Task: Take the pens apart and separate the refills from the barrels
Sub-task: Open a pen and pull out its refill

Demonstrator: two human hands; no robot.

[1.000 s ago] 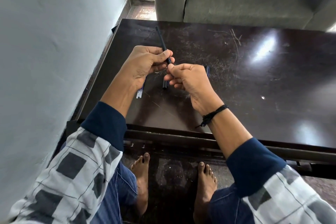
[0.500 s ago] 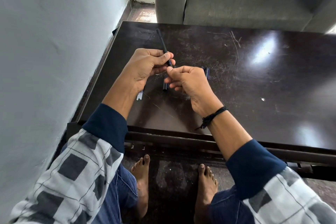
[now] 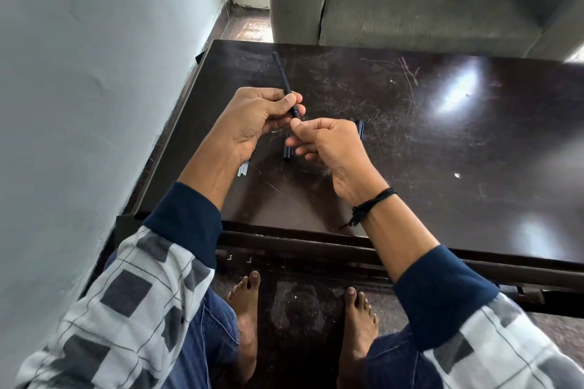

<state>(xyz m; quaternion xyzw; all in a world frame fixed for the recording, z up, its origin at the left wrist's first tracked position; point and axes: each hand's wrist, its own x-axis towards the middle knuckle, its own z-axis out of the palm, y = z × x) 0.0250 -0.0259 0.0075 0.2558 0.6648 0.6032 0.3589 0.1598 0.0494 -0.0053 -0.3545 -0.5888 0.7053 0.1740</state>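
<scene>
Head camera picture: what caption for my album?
Left hand holds a black pen; right hand pinches its lower end above the dark table.

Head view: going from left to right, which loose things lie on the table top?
Pale refill ends → black barrels → dark blue pen parts → white speck. Left out: the left hand and right hand, which hold a pen above them.

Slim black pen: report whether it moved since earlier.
No. The slim black pen keeps its place against the far edge of the dark wooden table.
</scene>
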